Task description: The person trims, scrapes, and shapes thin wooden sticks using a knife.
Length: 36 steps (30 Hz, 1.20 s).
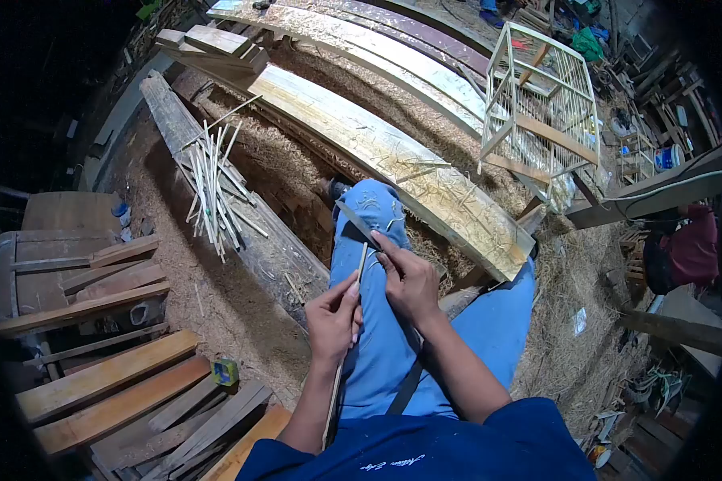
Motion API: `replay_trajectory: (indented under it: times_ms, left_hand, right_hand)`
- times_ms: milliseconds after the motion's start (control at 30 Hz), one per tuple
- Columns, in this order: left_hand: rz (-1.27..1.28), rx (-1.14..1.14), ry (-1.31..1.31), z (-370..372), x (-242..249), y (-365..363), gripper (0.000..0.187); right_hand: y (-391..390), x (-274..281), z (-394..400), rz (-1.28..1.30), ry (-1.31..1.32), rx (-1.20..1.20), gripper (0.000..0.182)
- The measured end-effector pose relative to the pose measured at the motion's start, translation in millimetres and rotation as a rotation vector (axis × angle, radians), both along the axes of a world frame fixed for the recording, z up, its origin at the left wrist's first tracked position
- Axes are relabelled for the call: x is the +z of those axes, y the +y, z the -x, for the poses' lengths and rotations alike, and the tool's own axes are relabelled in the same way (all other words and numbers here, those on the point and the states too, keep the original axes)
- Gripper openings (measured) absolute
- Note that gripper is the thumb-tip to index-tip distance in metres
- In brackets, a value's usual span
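My left hand (334,319) is closed around a thin pale stick (363,261), which runs from above the fingers down along the forearm. My right hand (409,278) grips a flat, dark blade (354,220) that points up and left over my knee. The stick's upper end lies close to the blade and the right fingers; whether they touch I cannot tell. A dark handle or strip (405,388) extends below the right hand across my lap. To the left, a pile of similar thin sticks (211,186) rests on a rough plank (269,240).
A long board (361,132) strewn with shavings crosses ahead of my knees. A slatted wooden cage (541,104) stands at upper right. Wood pieces (108,377) and a yellow-blue block (225,371) lie at lower left. A person in dark red (692,248) is at far right.
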State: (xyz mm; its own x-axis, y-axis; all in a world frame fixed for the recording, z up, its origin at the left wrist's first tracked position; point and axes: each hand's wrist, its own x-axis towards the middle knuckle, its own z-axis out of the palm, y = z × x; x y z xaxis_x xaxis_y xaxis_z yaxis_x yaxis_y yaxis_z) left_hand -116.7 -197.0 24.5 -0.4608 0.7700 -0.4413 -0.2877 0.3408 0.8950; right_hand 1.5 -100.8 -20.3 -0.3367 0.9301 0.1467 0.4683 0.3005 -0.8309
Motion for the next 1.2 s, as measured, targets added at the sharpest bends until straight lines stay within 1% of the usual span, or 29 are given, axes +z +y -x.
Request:
replay_trajectory:
  times_ms: [33,100,133,167,200,267,367,567,633,667,733,900,1000,1067,1133,1200]
  left_hand:
    - [-0.027,0.013,-0.031,0,1,1,0.028]
    - [-0.002,-0.010,-0.049,5,4,7,0.030]
    - [-0.014,-0.024,-0.064,7,2,9,0.031]
    - [-0.022,-0.039,-0.080,9,0,9,0.031]
    - [-0.034,-0.038,-0.112,10,-2,10,0.030]
    - [-0.016,-0.024,-0.097,9,-2,10,0.029]
    - [-0.020,-0.006,-0.086,8,-3,15,0.027]
    - [0.011,-0.097,-0.009,13,-2,29,0.022]
    - [-0.039,-0.070,-0.022,13,-7,27,0.022]
    - [-0.036,-0.069,-0.025,11,-7,27,0.022]
    - [0.013,0.015,0.021,6,-3,25,0.024]
    - [-0.008,0.010,-0.024,5,-6,12,0.027]
    - [-0.030,0.023,-0.038,4,-6,10,0.027]
    - [-0.047,0.027,-0.046,2,-4,7,0.027]
    - [0.021,-0.038,-0.025,0,2,-6,0.027]
    - [0.013,-0.022,-0.049,-5,2,-11,0.028]
  right_hand:
    - [-3,1,0,-0.003,0.004,0.002,0.041]
    - [-6,3,-2,-0.015,0.130,0.001,0.038]
    - [-8,5,-8,0.011,0.076,0.039,0.040]
    - [-10,7,-11,0.010,0.077,0.039,0.040]
    - [-13,9,-14,0.012,0.043,0.093,0.040]
    - [-19,17,-20,0.006,-0.035,0.178,0.042]
    - [-20,14,-21,0.003,0.008,0.188,0.043]
    - [-14,16,-16,0.045,0.031,0.147,0.040]
    - [-13,18,-15,0.051,0.013,0.143,0.041]
    - [-12,19,-14,0.046,0.002,0.140,0.041]
    - [-13,19,-10,0.033,0.003,0.121,0.042]
    - [-12,12,-8,0.000,0.014,0.071,0.044]
    - [-15,12,-8,-0.007,-0.033,0.073,0.041]
    - [-17,10,-8,-0.010,-0.125,0.048,0.041]
    - [-13,6,-8,-0.019,-0.079,0.015,0.041]
    - [-9,3,-9,-0.030,-0.002,-0.009,0.041]
